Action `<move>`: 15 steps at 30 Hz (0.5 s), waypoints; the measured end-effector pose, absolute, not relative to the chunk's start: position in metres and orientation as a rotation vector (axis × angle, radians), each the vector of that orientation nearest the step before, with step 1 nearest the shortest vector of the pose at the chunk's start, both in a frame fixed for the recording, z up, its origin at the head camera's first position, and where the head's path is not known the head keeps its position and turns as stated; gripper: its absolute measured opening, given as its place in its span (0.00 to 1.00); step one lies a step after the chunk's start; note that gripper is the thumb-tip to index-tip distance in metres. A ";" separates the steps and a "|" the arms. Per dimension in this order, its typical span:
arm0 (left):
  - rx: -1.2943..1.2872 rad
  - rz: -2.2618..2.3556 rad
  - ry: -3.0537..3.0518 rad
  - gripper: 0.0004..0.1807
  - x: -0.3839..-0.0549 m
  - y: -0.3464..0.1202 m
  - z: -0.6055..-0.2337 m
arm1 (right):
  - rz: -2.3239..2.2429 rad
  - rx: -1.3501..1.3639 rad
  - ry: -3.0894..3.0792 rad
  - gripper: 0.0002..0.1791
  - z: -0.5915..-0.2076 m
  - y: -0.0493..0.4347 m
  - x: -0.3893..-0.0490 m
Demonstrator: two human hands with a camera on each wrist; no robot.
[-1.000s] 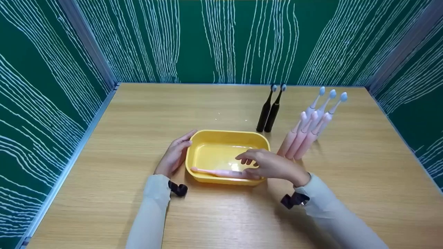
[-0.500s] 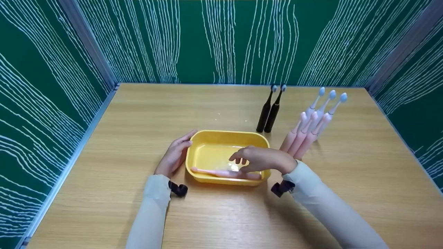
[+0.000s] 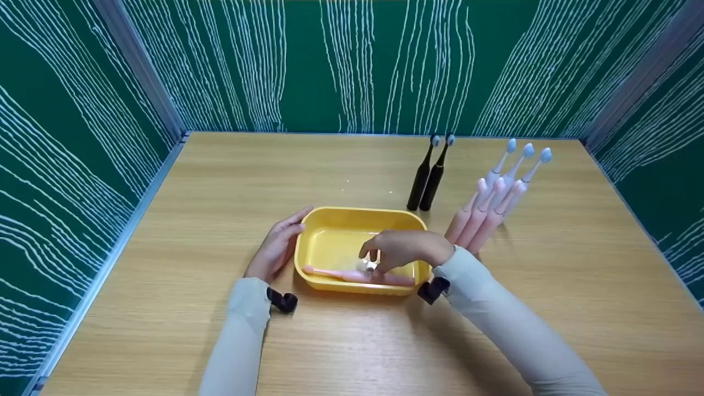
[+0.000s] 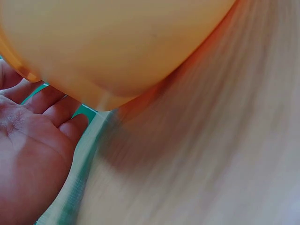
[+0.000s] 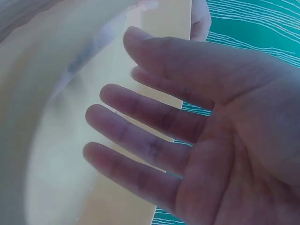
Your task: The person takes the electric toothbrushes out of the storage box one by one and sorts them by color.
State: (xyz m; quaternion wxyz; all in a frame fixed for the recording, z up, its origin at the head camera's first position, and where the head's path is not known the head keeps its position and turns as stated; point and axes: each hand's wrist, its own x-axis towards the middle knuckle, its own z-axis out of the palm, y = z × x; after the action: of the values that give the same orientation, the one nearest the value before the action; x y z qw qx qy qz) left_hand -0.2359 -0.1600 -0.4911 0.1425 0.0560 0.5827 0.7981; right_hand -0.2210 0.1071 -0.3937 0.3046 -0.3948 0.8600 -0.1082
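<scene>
A yellow plastic tray (image 3: pixel 363 219) stands on the table in the head view. My left hand (image 3: pixel 275 250) holds its left end, thumb at the rim and fingers round the outer wall; in the left wrist view the fingers (image 4: pixel 51 101) lie along the tray's edge. Inside, along the near wall, lies a pink electric toothbrush (image 3: pixel 338 274), its head to the left. My right hand (image 3: pixel 407 247) is over the right half of the tray, its fingertips overlapping the toothbrush handle. In the right wrist view its fingers (image 5: pixel 136 133) are spread and slightly bent, with nothing between them.
Two black electric toothbrushes (image 3: pixel 433 184) stand upright behind the tray. To the right are several pink toothbrushes (image 3: pixel 477 228), close to the right forearm, with several pale lavender ones (image 3: pixel 509 175) behind. White-striped green panels (image 3: pixel 352 66) rise round the wooden table (image 3: pixel 247 165).
My right hand has moved left and inward over the tray, away from the handle's right end. The toothbrush inside, the tray and my left hand have stayed put.
</scene>
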 end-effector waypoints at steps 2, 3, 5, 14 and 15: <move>0.158 2.304 1.678 0.28 -0.236 -0.160 -0.491 | -0.273 -1.019 2.265 0.25 -0.394 0.105 -0.223; 0.156 2.306 1.676 0.28 -0.236 -0.160 -0.491 | -0.262 -1.011 2.262 0.25 -0.395 0.104 -0.224; 0.166 2.308 1.680 0.28 -0.236 -0.160 -0.491 | -0.242 -0.998 2.255 0.25 -0.395 0.102 -0.226; 0.172 2.316 1.679 0.28 -0.236 -0.160 -0.490 | -0.253 -1.013 2.164 0.21 -0.398 0.097 -0.236; 0.167 2.315 1.684 0.28 -0.235 -0.160 -0.490 | -0.257 -0.996 2.150 0.21 -0.398 0.096 -0.237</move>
State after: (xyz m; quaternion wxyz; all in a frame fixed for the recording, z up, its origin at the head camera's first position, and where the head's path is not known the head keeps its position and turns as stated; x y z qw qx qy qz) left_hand -0.2354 -0.1601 -0.4901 0.1365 0.0578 0.5817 0.7998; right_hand -0.2372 0.0963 -0.3979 0.3700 -0.3884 0.8380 -0.1001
